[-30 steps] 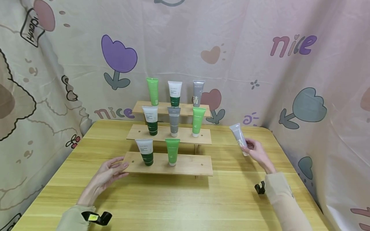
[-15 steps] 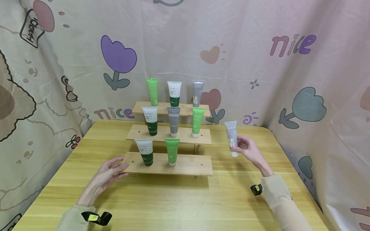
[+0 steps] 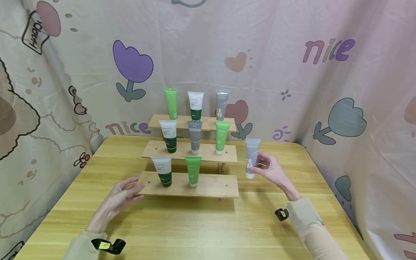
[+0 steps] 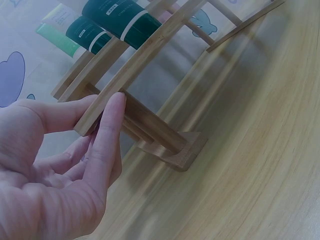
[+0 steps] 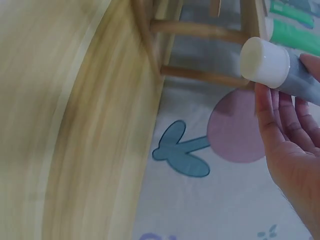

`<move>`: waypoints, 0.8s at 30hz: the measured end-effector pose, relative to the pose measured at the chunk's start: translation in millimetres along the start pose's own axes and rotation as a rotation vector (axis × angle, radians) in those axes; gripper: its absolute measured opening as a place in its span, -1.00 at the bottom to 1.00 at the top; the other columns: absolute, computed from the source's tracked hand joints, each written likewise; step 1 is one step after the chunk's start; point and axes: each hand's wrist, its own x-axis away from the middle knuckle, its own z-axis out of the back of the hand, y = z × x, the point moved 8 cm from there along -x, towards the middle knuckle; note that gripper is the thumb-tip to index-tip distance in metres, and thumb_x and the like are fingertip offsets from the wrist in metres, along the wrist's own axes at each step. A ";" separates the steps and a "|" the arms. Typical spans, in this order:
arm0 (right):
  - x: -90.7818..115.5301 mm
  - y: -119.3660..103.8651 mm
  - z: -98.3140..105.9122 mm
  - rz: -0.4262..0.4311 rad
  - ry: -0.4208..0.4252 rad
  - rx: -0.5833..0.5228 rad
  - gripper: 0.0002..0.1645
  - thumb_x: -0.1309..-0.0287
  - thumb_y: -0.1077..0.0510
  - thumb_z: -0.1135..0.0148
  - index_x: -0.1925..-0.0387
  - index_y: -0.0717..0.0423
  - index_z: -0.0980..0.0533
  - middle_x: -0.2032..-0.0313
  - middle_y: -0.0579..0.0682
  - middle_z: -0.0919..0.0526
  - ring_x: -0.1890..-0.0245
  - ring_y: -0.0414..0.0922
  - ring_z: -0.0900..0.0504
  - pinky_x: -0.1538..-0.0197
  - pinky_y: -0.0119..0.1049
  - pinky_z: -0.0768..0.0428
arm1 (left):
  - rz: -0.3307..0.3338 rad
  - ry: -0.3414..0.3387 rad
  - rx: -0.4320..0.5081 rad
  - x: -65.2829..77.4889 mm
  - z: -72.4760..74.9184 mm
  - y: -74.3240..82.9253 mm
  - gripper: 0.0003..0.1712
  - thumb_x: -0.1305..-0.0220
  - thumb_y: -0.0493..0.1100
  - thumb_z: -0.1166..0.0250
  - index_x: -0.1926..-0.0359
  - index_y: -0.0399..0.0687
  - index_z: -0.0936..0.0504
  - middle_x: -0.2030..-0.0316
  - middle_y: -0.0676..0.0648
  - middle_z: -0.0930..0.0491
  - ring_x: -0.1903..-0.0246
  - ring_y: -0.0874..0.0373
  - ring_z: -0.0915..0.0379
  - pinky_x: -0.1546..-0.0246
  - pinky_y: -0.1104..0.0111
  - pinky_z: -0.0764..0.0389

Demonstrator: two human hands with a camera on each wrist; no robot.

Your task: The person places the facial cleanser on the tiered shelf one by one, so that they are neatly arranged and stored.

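My right hand (image 3: pixel 271 169) pinches a grey-lavender squeeze tube (image 3: pixel 252 155) upright, white cap down, just right of a three-tier wooden display rack (image 3: pixel 214 186). The tube's white cap (image 5: pixel 264 60) shows close up in the right wrist view. My left hand (image 3: pixel 121 195) holds the left end of the lowest shelf; in the left wrist view its thumb and fingers pinch the shelf board (image 4: pixel 112 97). On that shelf stand a white and dark-green tube (image 3: pixel 163 171) and a green tube (image 3: pixel 193 171), with bare wood to their right.
The middle tier holds a white-green tube (image 3: pixel 169 135), a grey tube (image 3: pixel 195 137) and a green tube (image 3: pixel 222 137). On the top tier stand a green tube (image 3: pixel 171 103), a white-green tube (image 3: pixel 196 105) and a grey tube (image 3: pixel 222 104). A patterned curtain (image 3: pixel 276 29) surrounds the wooden table (image 3: pixel 182 231).
My right hand has moved left toward the rack with the grey-lavender tube, which has gone from tilted to upright. The left hand stays on the lowest shelf.
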 end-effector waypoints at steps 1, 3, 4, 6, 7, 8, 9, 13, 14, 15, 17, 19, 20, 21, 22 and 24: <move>-0.2 -1.8 -2.2 0.003 -0.003 -0.005 -0.35 -0.13 0.30 -0.40 -0.21 0.47 -0.38 -0.03 0.40 -0.61 0.05 -0.09 -0.68 -0.07 -0.44 -0.71 | -0.001 -0.001 -0.001 -0.1 -0.1 0.0 -0.09 -0.48 -0.25 -0.18 -0.53 -0.47 0.21 0.03 0.10 -0.51 0.14 0.31 -0.62 -0.01 0.44 -0.77; -0.7 -4.6 -6.4 0.013 -0.009 -0.003 -0.36 -0.12 0.30 -0.40 -0.20 0.46 -0.40 -0.02 0.40 -0.62 0.05 -0.04 -0.69 -0.05 -0.43 -0.73 | 0.000 -0.003 -0.004 0.0 -0.1 -0.4 -0.10 -0.48 -0.25 -0.18 -0.53 -0.46 0.21 0.03 0.10 -0.51 0.14 0.30 -0.62 -0.02 0.44 -0.76; -1.1 -6.4 -8.8 0.021 -0.014 -0.003 -0.37 -0.12 0.30 -0.40 -0.19 0.46 -0.40 -0.02 0.40 -0.62 0.05 -0.01 -0.70 -0.04 -0.42 -0.73 | 0.000 -0.003 -0.005 0.0 -0.1 -0.6 -0.10 -0.49 -0.25 -0.18 -0.53 -0.46 0.21 0.03 0.10 -0.51 0.14 0.30 -0.62 -0.02 0.44 -0.76; -2.1 -9.5 -13.5 0.032 -0.019 -0.011 -0.38 -0.11 0.31 -0.41 -0.18 0.46 -0.42 0.00 0.41 -0.64 0.04 0.05 -0.71 -0.03 -0.41 -0.75 | 0.002 -0.001 -0.008 0.0 0.1 -1.1 -0.10 -0.49 -0.24 -0.18 -0.54 -0.46 0.21 0.04 0.10 -0.51 0.14 0.28 -0.62 -0.02 0.44 -0.76; -2.6 -10.8 -15.8 0.037 -0.023 -0.013 -0.38 -0.11 0.31 -0.41 -0.17 0.46 -0.42 0.01 0.41 -0.64 0.04 0.08 -0.71 -0.02 -0.40 -0.75 | 0.003 0.000 -0.011 0.0 0.2 -1.4 -0.10 -0.49 -0.24 -0.18 -0.54 -0.46 0.21 0.04 0.10 -0.51 0.14 0.28 -0.62 -0.02 0.44 -0.76; -3.2 -12.0 -18.3 0.042 -0.028 -0.011 -0.39 -0.10 0.31 -0.42 -0.16 0.46 -0.43 0.01 0.41 -0.65 0.03 0.11 -0.71 -0.02 -0.39 -0.76 | 0.004 0.003 -0.013 0.1 0.4 -1.6 -0.10 -0.49 -0.24 -0.18 -0.54 -0.46 0.21 0.04 0.10 -0.51 0.14 0.28 -0.61 -0.02 0.44 -0.76; -3.6 -13.2 -21.1 0.042 -0.031 -0.010 -0.39 -0.10 0.30 -0.42 -0.16 0.44 -0.44 0.02 0.40 -0.66 0.03 0.12 -0.72 -0.01 -0.38 -0.76 | 0.004 0.004 -0.014 0.1 0.5 -1.7 -0.10 -0.49 -0.24 -0.18 -0.54 -0.45 0.20 0.04 0.10 -0.51 0.14 0.27 -0.61 -0.02 0.44 -0.76; -5.4 -16.9 -32.1 0.035 -0.044 0.002 -0.39 -0.07 0.26 -0.46 -0.15 0.36 -0.48 0.01 0.35 -0.68 0.01 0.12 -0.72 -0.02 -0.32 -0.77 | 0.003 0.005 -0.020 0.1 0.6 -1.6 -0.10 -0.49 -0.24 -0.17 -0.54 -0.45 0.20 0.03 0.10 -0.51 0.13 0.27 -0.61 -0.03 0.44 -0.76; -5.7 -17.7 -35.3 0.033 -0.050 0.001 -0.38 -0.07 0.25 -0.47 -0.16 0.35 -0.48 -0.01 0.34 -0.68 0.01 0.13 -0.72 -0.03 -0.28 -0.78 | 0.003 0.004 -0.020 0.2 0.6 -1.5 -0.10 -0.49 -0.24 -0.17 -0.54 -0.45 0.20 0.03 0.10 -0.51 0.13 0.27 -0.61 -0.03 0.44 -0.76; -6.0 -18.4 -38.4 0.030 -0.056 -0.004 -0.37 -0.06 0.25 -0.48 -0.17 0.33 -0.48 -0.02 0.34 -0.68 0.00 0.13 -0.72 -0.04 -0.26 -0.78 | 0.002 0.002 -0.019 0.2 0.5 -1.5 -0.10 -0.49 -0.24 -0.17 -0.54 -0.45 0.21 0.04 0.10 -0.51 0.13 0.27 -0.61 -0.03 0.44 -0.76; -6.4 -19.6 -44.2 0.032 -0.068 -0.013 -0.34 -0.05 0.26 -0.49 -0.19 0.32 -0.47 -0.04 0.34 -0.67 0.00 0.16 -0.72 -0.06 -0.19 -0.79 | 0.001 -0.001 -0.016 0.1 0.5 -1.6 -0.11 -0.49 -0.24 -0.17 -0.54 -0.45 0.21 0.04 0.11 -0.52 0.13 0.27 -0.61 -0.03 0.44 -0.76; -6.6 -21.4 -50.0 0.043 -0.085 -0.022 -0.32 -0.05 0.27 -0.49 -0.21 0.34 -0.46 -0.05 0.36 -0.66 -0.01 0.18 -0.71 -0.06 -0.17 -0.79 | 0.001 -0.004 -0.015 0.0 0.5 -1.8 -0.11 -0.49 -0.24 -0.17 -0.53 -0.46 0.21 0.05 0.11 -0.53 0.13 0.28 -0.61 -0.03 0.44 -0.76; -6.8 -22.3 -52.6 0.046 -0.090 -0.025 -0.31 -0.05 0.27 -0.49 -0.22 0.33 -0.45 -0.06 0.36 -0.66 0.00 0.19 -0.72 -0.06 -0.16 -0.79 | 0.001 -0.004 -0.015 -0.1 0.5 -1.9 -0.11 -0.49 -0.24 -0.17 -0.53 -0.46 0.20 0.05 0.11 -0.53 0.13 0.28 -0.61 -0.03 0.44 -0.76; -6.8 -23.1 -55.0 0.048 -0.094 -0.027 -0.30 -0.04 0.27 -0.49 -0.23 0.32 -0.45 -0.06 0.35 -0.66 0.00 0.18 -0.72 -0.05 -0.17 -0.79 | 0.001 -0.003 -0.016 -0.1 0.6 -1.9 -0.10 -0.49 -0.24 -0.17 -0.53 -0.46 0.20 0.05 0.11 -0.53 0.13 0.28 -0.61 -0.03 0.44 -0.76; -7.0 -24.1 -57.4 0.053 -0.100 -0.031 -0.29 -0.05 0.28 -0.49 -0.24 0.32 -0.45 -0.06 0.35 -0.66 0.00 0.19 -0.72 -0.05 -0.17 -0.80 | 0.002 -0.001 -0.017 -0.2 0.6 -1.9 -0.11 -0.49 -0.24 -0.17 -0.53 -0.46 0.20 0.05 0.11 -0.53 0.13 0.28 -0.61 -0.03 0.44 -0.76; -7.1 -25.9 -61.9 0.064 -0.114 -0.041 -0.28 -0.05 0.28 -0.49 -0.26 0.32 -0.43 -0.07 0.37 -0.65 0.01 0.17 -0.72 -0.05 -0.18 -0.80 | 0.004 0.004 -0.019 -0.3 0.9 -1.9 -0.10 -0.49 -0.24 -0.18 -0.53 -0.46 0.20 0.05 0.11 -0.53 0.13 0.28 -0.60 -0.03 0.44 -0.76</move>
